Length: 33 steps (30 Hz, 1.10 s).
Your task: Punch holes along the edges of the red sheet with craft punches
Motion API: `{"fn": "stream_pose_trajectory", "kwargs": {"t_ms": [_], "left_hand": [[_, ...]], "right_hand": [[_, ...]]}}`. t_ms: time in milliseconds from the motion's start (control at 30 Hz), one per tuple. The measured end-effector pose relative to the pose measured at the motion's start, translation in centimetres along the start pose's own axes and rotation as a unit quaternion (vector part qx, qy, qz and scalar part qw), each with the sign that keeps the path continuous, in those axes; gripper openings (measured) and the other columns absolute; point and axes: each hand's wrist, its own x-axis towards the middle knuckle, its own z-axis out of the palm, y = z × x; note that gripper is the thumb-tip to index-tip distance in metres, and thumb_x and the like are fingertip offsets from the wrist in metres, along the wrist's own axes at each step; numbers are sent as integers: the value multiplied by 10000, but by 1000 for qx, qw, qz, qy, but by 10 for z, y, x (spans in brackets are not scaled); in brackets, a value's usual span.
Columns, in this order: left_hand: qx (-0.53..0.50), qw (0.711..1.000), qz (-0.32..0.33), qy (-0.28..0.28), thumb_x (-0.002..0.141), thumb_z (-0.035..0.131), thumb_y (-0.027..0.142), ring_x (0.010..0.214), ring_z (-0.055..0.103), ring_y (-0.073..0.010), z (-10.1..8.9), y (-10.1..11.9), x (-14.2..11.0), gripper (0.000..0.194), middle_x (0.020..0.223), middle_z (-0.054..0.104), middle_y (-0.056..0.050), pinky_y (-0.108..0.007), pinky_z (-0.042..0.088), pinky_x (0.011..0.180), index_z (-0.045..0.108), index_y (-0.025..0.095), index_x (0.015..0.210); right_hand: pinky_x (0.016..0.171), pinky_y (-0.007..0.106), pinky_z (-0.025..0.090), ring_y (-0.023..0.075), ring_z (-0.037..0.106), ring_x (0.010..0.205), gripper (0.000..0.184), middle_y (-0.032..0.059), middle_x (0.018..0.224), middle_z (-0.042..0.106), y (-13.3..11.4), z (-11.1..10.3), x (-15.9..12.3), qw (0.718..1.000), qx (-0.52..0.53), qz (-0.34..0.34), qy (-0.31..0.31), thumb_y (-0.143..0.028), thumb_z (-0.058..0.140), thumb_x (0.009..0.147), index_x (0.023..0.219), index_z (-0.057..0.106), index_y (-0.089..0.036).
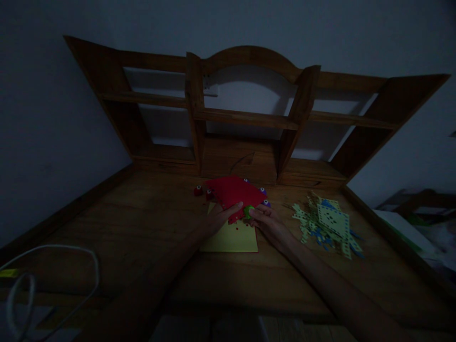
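Observation:
My left hand (223, 216) is closed on the near edge of a red sheet (237, 191), its thumb lying on top. Small cut-outs show along the sheet's near corner. A small green craft punch (248, 212) sits at that edge, gripped by the fingers of my right hand (266, 219). Beneath both hands lies a yellow sheet (231, 240) with a few small red bits on it. Dim light hides how far the red sheet reaches into the punch.
Small red punches (198, 190) with eyes stand left of the sheet, and purple ones (266, 203) to its right. Punched yellow and blue scraps (331, 223) are heaped at right. A wooden shelf (245, 118) rises behind; a white cable (94, 261) loops at left.

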Motion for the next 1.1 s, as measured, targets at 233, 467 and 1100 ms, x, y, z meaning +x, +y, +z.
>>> {"fn": "stream_pose_trajectory", "kwargs": {"t_ms": [233, 467, 1100], "left_hand": [[1, 1000, 10, 3, 761, 638, 544, 1249, 491, -251, 0, -7, 4, 450, 1181, 657, -53, -391, 298, 1115, 659, 223, 1076], [12, 1000, -10, 5, 769, 644, 538, 1175, 551, -257, 0, -12, 4, 452, 1182, 659, -41, -390, 350, 1080, 655, 246, 1114], [-10, 1000, 1, 8, 759, 650, 540, 1242, 498, -258, 5, -2, 1, 461, 1233, 631, -31, -412, 275, 1139, 646, 244, 1112]], "right_hand": [[637, 239, 425, 110, 549, 678, 258, 13, 877, 655, -4, 2, -2, 1000, -10, 3, 0, -300, 790, 732, 959, 705, -210], [606, 233, 411, 104, 536, 648, 237, 1, 813, 648, 0, 0, 0, 1000, -5, -6, 10, -303, 802, 719, 915, 704, -214], [534, 243, 354, 111, 509, 565, 277, -18, 708, 639, -6, 10, -3, 998, -6, -17, 58, -315, 843, 649, 828, 662, -207]]}}
